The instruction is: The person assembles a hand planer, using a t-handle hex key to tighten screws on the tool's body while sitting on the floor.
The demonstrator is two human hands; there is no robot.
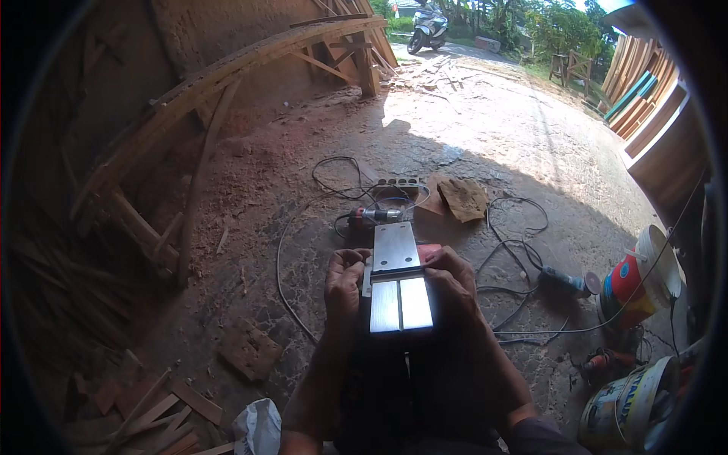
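Note:
Upside down in front of me sits an electric hand planer (396,250), its shiny metal sole facing up. The near sole plate (385,307) has a groove down its middle; the far one has two dark holes near the slot between them. My left hand (346,279) is closed at the left side of the slot, by a small light metal piece (368,277). Whether its fingers grip that piece or only the planer's side is unclear. My right hand (453,279) has curled fingers against the planer's right side at the slot. The planer's body below is dark and mostly hidden.
Beyond the planer lie a corded power tool (373,216), a socket strip (399,183) and a brown board (463,199). Cables loop toward an angle grinder (565,282) and buckets (641,277) on the right. Wood scraps (167,413) and a wooden bench (227,68) are left.

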